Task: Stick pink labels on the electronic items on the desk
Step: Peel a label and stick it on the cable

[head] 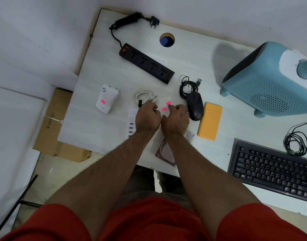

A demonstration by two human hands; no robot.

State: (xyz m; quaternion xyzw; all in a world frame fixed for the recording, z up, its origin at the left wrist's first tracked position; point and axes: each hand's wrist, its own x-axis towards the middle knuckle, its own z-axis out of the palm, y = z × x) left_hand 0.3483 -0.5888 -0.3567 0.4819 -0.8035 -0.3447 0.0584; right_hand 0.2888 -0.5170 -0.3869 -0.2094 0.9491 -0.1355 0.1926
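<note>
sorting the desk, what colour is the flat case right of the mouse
Orange-yellow case, head view.

Bare white desktop (pixel 90 122) lies open on the left, between the white plastic adapter with a pink label (pixel 106 99) and the desk's near edge. Another open stretch runs across the far side, between the black four-socket power strip (pixel 146 63) and the large pale-blue perforated heater (pixel 269 79), broken only by the round cable hole (pixel 167 39). The middle is crowded: a coiled white cable (pixel 144 97), a black corded mouse (pixel 194 106) and a yellow rectangular case (pixel 210 121) sit close together, leaving narrow gaps. To the right, a black keyboard (pixel 274 169) and a coiled dark green cable (pixel 297 141) block the near corner.
</note>
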